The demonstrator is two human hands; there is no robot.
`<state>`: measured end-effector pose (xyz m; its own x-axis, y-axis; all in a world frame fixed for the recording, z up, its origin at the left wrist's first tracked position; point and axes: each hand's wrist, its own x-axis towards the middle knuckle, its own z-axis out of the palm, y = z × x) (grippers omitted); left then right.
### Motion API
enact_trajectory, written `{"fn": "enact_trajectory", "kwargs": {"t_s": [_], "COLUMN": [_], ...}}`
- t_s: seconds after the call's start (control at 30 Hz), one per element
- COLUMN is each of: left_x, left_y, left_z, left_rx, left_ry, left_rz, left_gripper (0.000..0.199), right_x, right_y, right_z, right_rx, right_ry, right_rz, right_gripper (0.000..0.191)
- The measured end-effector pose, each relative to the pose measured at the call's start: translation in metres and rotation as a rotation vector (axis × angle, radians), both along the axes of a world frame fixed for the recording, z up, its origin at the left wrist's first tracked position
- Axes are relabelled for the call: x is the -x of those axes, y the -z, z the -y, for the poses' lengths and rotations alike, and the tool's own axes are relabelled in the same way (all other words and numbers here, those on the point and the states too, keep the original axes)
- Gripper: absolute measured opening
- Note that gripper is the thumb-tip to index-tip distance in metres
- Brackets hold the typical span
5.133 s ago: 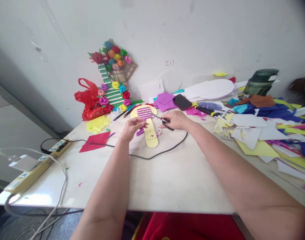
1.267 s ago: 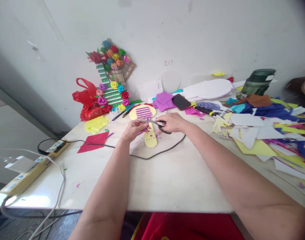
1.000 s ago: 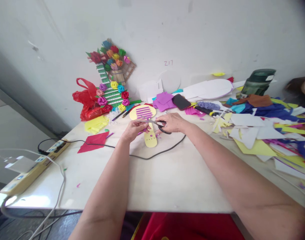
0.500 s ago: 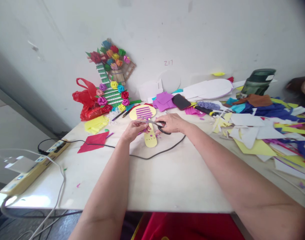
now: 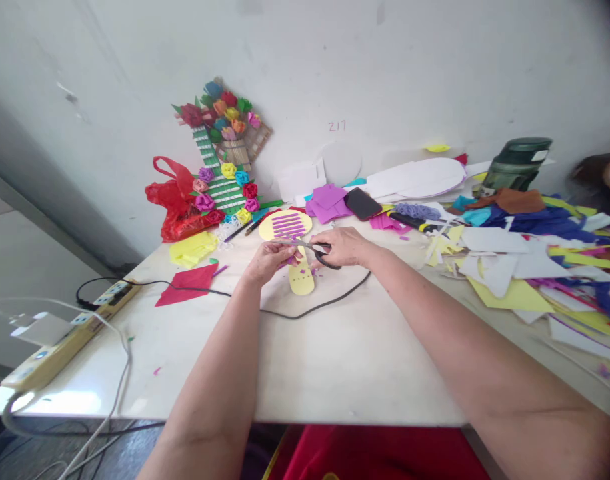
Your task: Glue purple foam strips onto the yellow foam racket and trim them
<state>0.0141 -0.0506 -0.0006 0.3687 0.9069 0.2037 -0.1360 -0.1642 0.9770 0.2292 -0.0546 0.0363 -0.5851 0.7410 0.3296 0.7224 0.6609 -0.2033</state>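
Note:
My right hand (image 5: 347,247) is closed around the black handles of a pair of scissors (image 5: 307,245), whose blades point left toward my left hand. The fingers of my left hand (image 5: 271,260) are pinched by the blade tips, on a small purple piece of paper that is mostly hidden. Below the scissors lies a yellow paper strip (image 5: 301,283) with a rounded end and small purple bits on it. Just behind my hands is a yellow oval (image 5: 265,227) with several purple strips laid across it.
A black cable (image 5: 299,317) curves across the table before my hands. Red paper (image 5: 187,285) lies at left, near a power strip (image 5: 59,347). Behind stand a paper-flower piece (image 5: 222,180), purple paper (image 5: 329,202) and a phone (image 5: 362,204). Paper scraps (image 5: 505,267) and a green bottle (image 5: 517,165) fill the right.
Almost nothing differs. Both hands hold nearly the same place, with the scissors shifted only very slightly.

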Motion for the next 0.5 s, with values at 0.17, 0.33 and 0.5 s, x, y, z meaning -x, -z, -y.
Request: {"fn": "enact_trajectory", "kwargs": {"t_s": [0.17, 0.33, 0.5], "left_x": [0.0007, 0.0007, 0.0002], "left_y": [0.0018, 0.0018, 0.0019], "left_z": [-0.0018, -0.0013, -0.0010], "left_rx": [0.001, 0.002, 0.006], "left_ry": [0.001, 0.004, 0.010], "left_rz": [0.014, 0.019, 0.040], "left_gripper": [0.023, 0.024, 0.024], "right_x": [0.0000, -0.0001, -0.0001], "right_y": [0.0005, 0.0009, 0.0003], "right_z": [-0.0004, -0.0004, 0.0004], "right_rx": [-0.005, 0.008, 0.024], "right_ry": [-0.008, -0.019, -0.027], "right_rz": [-0.001, -0.026, -0.056], "right_gripper": [0.049, 0.047, 0.043]}}
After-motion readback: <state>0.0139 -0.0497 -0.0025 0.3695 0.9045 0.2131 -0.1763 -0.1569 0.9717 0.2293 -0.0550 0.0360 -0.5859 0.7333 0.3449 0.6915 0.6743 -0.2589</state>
